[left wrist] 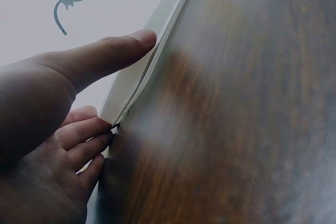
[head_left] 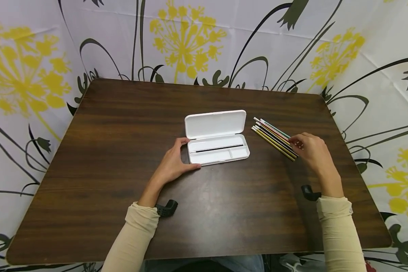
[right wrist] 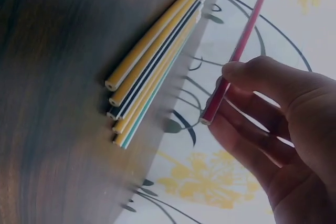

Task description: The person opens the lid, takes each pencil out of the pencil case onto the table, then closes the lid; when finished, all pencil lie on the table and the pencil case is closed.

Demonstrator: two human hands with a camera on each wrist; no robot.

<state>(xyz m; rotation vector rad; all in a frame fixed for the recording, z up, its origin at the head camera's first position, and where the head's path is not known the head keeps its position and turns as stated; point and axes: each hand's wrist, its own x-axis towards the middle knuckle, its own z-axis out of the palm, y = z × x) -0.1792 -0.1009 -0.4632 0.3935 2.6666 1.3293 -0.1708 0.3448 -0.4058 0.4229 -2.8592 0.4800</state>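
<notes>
A white pencil case (head_left: 194, 160) lies with its lid (head_left: 215, 125) raised, and one black pencil (head_left: 221, 148) sits in its long compartment. My left hand (head_left: 170, 162) holds the case's left end, thumb on the front edge, other fingers at the end and back corner. To the right, my right hand (head_left: 312, 151) pinches a red pencil (right wrist: 247, 35) between thumb and fingers; the right wrist view shows it lifted off the table. Beside it lies a bundle of several pencils (head_left: 273, 143), yellow, black and green-striped, slanting side by side. The right fingertips are partly hidden in the head view.
The dark wooden table (head_left: 122, 121) reaches out on every side of the case. A white floral cloth (head_left: 112, 30) hangs behind and beside it. A black wrist mount (head_left: 167, 208) is worn on the left wrist, another mount (head_left: 310, 192) on the right.
</notes>
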